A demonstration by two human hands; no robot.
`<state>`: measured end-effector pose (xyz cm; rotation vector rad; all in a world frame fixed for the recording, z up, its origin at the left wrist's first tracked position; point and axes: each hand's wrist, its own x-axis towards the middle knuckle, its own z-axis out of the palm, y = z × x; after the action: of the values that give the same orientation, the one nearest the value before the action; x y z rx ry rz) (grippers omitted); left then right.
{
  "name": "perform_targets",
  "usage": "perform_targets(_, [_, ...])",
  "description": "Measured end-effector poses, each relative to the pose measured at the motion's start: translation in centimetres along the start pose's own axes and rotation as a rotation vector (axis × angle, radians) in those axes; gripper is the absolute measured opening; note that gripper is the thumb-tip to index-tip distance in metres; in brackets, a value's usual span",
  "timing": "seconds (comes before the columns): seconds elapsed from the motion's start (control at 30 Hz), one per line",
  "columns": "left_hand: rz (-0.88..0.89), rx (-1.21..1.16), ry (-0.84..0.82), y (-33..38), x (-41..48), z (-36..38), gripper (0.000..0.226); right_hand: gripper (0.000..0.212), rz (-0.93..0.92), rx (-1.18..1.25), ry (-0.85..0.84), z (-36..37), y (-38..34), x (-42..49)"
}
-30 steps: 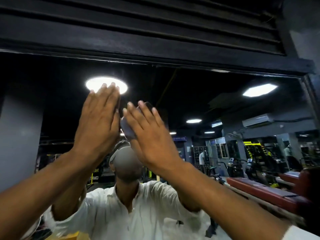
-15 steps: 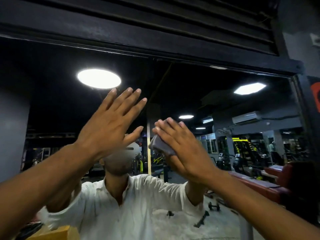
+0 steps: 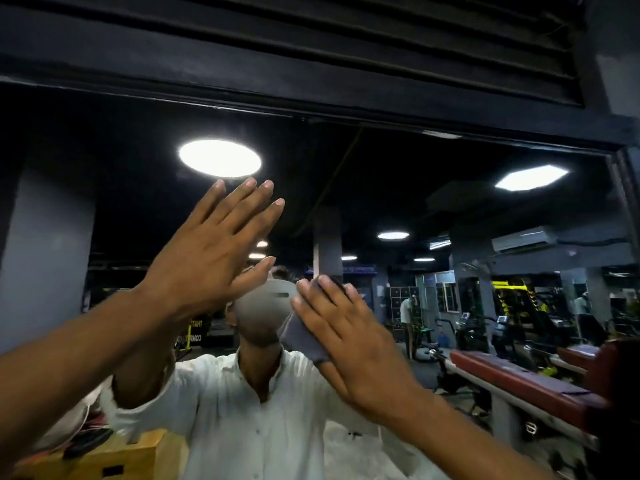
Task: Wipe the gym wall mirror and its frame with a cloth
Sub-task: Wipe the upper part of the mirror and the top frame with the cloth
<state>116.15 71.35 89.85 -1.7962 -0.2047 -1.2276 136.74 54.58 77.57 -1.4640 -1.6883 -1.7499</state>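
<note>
The wall mirror [image 3: 433,202] fills the head view and reflects the gym and a person in a white shirt. Its black frame [image 3: 311,98] runs along the top, and the frame's right side [image 3: 627,181] stands at the right edge. My right hand [image 3: 346,341] lies flat with straight fingers and presses a grey cloth [image 3: 301,337] against the glass at centre. Only the cloth's left edge shows past the palm. My left hand [image 3: 211,251] is raised flat beside it, fingers straight, up and to the left, holding nothing.
A black slatted panel [image 3: 346,36] sits above the frame. A grey wall [image 3: 620,64] stands at the upper right. A yellow wooden box [image 3: 114,459] shows at the bottom left. Red padded benches [image 3: 519,379] and exercise machines appear in the reflection on the right.
My right hand with the cloth slid right and down across the glass, then back a little to the left. My left hand tilted its fingers to the right and stays raised.
</note>
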Motion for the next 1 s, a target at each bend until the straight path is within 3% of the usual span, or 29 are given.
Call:
perform_targets(0.07, [-0.006,-0.007,0.003,0.1,-0.1,-0.1,0.078,0.083,0.081,-0.003,0.015,-0.6,3.4,2.1])
perform_targets(0.17, [-0.009,-0.023,0.006,0.0,-0.6,-0.1,0.075,0.071,0.474,0.14,0.169,-2.5,8.1,8.1])
perform_targets(0.27, [-0.053,-0.038,0.005,-0.8,-1.0,-0.3,0.076,0.064,0.648,0.182,0.251,-2.8,8.2,12.8])
perform_targets(0.33, [-0.113,-0.05,0.012,-2.1,-1.0,-0.7,0.077,0.067,0.569,0.165,0.232,-2.0,4.8,14.0])
perform_targets(0.43, [-0.198,-0.054,0.037,-5.1,-0.9,-1.8,0.078,0.075,0.134,0.058,0.104,-0.2,-0.2,11.7])
perform_targets(0.5, [-0.24,-0.039,0.049,-7.8,-1.5,-2.5,0.08,0.08,-0.015,-0.014,0.055,-0.6,1.4,10.5])
perform_targets(0.57, [-0.237,-0.005,0.023,-10.4,-2.5,-3.0,0.081,0.079,0.159,0.011,0.105,-1.6,4.6,11.6])
perform_targets(0.67, [-0.189,0.009,-0.006,-12.3,-3.7,-2.7,0.082,0.065,0.653,0.151,0.286,-3.1,8.0,16.5])
perform_targets(0.73, [-0.181,-0.009,0.019,-12.5,-3.8,-2.2,0.08,0.063,0.772,0.136,0.337,-2.6,6.1,20.0])
perform_targets(0.8, [-0.187,-0.037,0.045,-12.5,-3.7,-1.7,0.078,0.065,0.653,0.16,0.334,-1.3,1.1,22.1])
perform_targets(0.9, [-0.183,-0.118,0.076,-13.2,-4.1,-1.7,0.07,0.069,0.262,0.137,0.232,0.3,-7.1,21.2])
perform_targets(1.0, [-0.13,-0.128,0.076,-14.3,-5.5,-1.9,0.067,0.074,0.04,0.031,0.119,0.5,-6.9,18.7])
